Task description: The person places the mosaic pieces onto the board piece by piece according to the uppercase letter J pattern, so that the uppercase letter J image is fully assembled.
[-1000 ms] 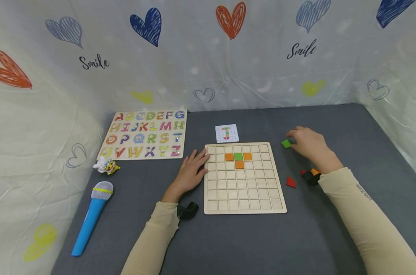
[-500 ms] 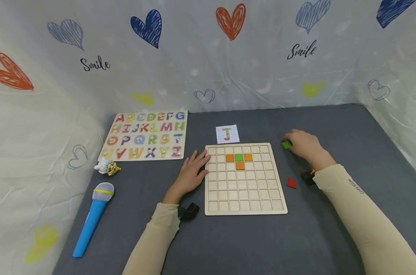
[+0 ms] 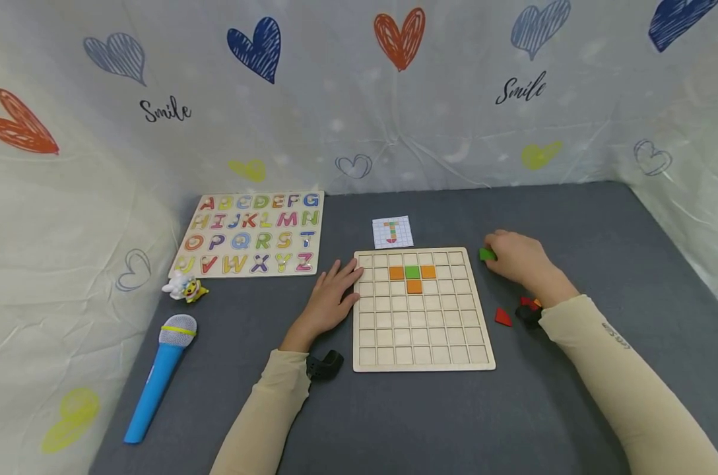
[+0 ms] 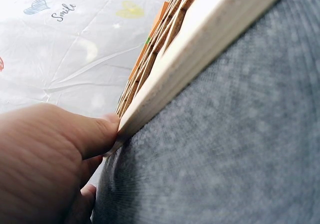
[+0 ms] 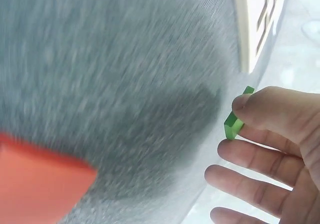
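Between thumb and fingertips my right hand (image 3: 521, 258) pinches a green square tile (image 3: 486, 254), right of the wooden grid board (image 3: 418, 338). In the right wrist view the green tile (image 5: 234, 125) is lifted off the cloth. My left hand (image 3: 326, 300) rests against the board's left edge with its fingers extended. Close up in the left wrist view, the left thumb (image 4: 97, 131) touches the board's rim (image 4: 150, 107). Set in the board's upper cells are orange tiles (image 3: 414, 286) around one green tile (image 3: 412, 271).
Red pieces (image 3: 503, 316) and a partly hidden orange one lie near the right wrist. Behind the board is a pattern card (image 3: 392, 231) showing a J shape. An alphabet board (image 3: 249, 234), a small toy figure (image 3: 185, 288) and a blue microphone (image 3: 162, 379) lie at left.
My right hand has picked up the green tile and moved it slightly left, towards the board. The left hand has stayed in place on the board's edge.
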{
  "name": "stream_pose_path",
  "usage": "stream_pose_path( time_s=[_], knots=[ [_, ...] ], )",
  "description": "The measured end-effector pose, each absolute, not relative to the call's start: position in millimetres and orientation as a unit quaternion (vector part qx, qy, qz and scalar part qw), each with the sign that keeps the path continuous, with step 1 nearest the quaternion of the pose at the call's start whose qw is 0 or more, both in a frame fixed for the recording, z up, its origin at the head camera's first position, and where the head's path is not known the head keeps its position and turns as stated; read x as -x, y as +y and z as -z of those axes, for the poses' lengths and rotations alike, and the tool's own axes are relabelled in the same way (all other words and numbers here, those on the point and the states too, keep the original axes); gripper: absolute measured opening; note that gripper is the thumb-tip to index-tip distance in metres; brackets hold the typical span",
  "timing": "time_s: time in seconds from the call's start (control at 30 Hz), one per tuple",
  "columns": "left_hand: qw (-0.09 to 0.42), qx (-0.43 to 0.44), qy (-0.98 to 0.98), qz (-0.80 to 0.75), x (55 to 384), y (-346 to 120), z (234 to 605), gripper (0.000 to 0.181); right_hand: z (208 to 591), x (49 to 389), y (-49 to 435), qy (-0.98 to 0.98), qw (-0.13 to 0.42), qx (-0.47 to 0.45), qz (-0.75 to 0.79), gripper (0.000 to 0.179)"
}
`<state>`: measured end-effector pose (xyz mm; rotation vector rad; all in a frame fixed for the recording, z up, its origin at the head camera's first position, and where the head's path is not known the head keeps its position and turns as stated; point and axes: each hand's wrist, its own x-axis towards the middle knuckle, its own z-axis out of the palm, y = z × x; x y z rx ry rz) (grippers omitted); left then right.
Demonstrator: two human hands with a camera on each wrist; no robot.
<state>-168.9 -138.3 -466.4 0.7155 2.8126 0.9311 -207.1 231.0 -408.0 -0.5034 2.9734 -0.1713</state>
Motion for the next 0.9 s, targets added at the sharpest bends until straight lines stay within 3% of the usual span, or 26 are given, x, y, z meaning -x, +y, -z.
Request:
stream_pose_path(
  time_s=[0.4, 0.9],
  knots=[
    [0.045, -0.232, 0.923, -0.305, 168, -139, 466, 0.050, 403, 188, 196, 0.976, 0.026, 0.210, 0.058, 0.021],
    [0.040, -0.237, 0.922, -0.304, 169, -138, 467, 0.050, 406, 170, 161, 0.967, 0.031, 0.243, 0.065, 0.020]
  ],
)
